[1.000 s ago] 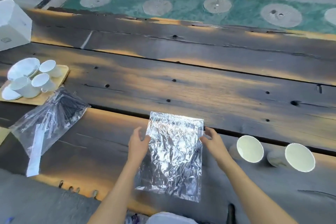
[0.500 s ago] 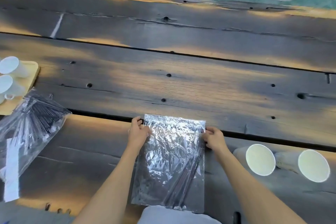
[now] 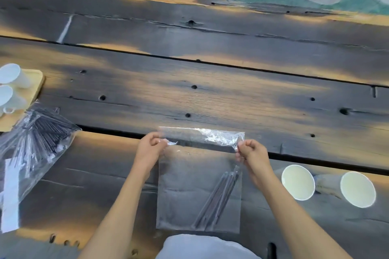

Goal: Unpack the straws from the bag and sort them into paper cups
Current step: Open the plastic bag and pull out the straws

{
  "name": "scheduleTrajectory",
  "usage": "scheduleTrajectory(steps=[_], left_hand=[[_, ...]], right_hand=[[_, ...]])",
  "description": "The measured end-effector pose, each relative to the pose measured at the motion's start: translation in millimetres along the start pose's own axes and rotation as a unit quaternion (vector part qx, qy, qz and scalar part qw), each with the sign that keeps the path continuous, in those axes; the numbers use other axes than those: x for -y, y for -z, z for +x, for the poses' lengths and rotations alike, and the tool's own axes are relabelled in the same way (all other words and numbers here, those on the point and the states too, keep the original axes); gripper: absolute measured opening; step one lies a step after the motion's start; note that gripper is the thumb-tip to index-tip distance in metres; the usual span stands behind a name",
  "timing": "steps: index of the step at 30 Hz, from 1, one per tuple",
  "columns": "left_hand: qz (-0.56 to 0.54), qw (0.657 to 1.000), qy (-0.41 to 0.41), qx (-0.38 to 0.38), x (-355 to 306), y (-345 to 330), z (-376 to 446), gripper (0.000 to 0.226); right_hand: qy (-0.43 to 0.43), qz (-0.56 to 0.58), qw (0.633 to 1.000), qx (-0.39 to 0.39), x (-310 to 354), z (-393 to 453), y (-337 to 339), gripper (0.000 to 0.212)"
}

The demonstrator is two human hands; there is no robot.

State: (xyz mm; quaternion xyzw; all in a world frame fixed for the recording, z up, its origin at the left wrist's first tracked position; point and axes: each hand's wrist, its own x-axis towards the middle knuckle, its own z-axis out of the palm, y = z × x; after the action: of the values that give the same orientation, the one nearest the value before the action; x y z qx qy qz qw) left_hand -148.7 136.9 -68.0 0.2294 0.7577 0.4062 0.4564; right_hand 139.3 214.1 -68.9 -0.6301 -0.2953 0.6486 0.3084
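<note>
A clear plastic bag [image 3: 189, 191] lies flat on the wooden table in front of me, with a few dark straws [image 3: 219, 197] slanting inside its right half. My left hand [image 3: 150, 149] pinches the bag's top left corner and my right hand [image 3: 251, 153] pinches its top right corner, so the top flap is stretched between them. Two white paper cups lie on their sides to the right, the nearer cup [image 3: 297, 182] and the farther cup [image 3: 356, 189], mouths facing me.
A second clear bag [image 3: 35, 145] full of dark straws lies at the left with a white strip [image 3: 10, 195] beside it. Behind it a wooden tray [image 3: 35, 84] holds white cups [image 3: 12, 75]. A gap runs between the table planks [image 3: 231, 94].
The bag has flattened and lost its glare, so the straws inside show. Both hands have shifted to pinch the top corners and pull the flap taut. The view has tilted down.
</note>
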Motion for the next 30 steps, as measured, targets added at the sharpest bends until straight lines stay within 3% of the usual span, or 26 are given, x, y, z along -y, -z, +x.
scheduleTrajectory(steps=[2,7,11,13,15,17,21,22,25,27,30], left_hand=[[-0.010,1.000,-0.025,0.002,-8,8,-20,0.009],[-0.072,0.992,-0.099,-0.026,-32,19,-75,0.027],[-0.109,0.983,-0.143,-0.045,-50,22,-112,0.020],[-0.110,0.981,-0.157,-0.030,-59,21,-129,0.019],[-0.093,0.982,-0.166,-0.003,-68,17,-144,0.018],[-0.072,0.982,-0.172,0.028,-76,11,-157,0.017],[-0.070,0.972,-0.203,0.091,-94,3,-179,0.015],[-0.068,0.969,-0.214,0.107,-98,3,-184,0.014],[-0.063,0.958,-0.241,0.140,-109,8,-198,0.012],[-0.064,0.954,-0.252,0.151,-115,14,-206,0.010],[-0.079,0.947,-0.265,0.163,-119,21,-215,0.009]], right_hand=[[0.025,0.000,1.000,0.005,11,-15,2,0.008],[0.096,-0.015,0.995,0.023,33,-51,9,0.012],[0.163,-0.077,0.983,-0.040,46,-79,13,0.014],[0.261,-0.231,0.933,-0.092,54,-94,12,0.033],[0.399,-0.374,0.831,-0.107,64,-114,6,0.044],[0.501,-0.421,0.755,-0.052,73,-138,-8,0.040],[0.586,-0.411,0.688,0.119,82,-176,-38,0.015],[0.576,-0.404,0.695,0.146,86,-181,-42,0.015],[0.515,-0.331,0.763,0.208,100,-189,-44,0.004],[0.466,-0.262,0.810,0.242,110,-195,-44,0.016],[0.430,-0.217,0.836,0.265,121,-204,-46,0.018]])
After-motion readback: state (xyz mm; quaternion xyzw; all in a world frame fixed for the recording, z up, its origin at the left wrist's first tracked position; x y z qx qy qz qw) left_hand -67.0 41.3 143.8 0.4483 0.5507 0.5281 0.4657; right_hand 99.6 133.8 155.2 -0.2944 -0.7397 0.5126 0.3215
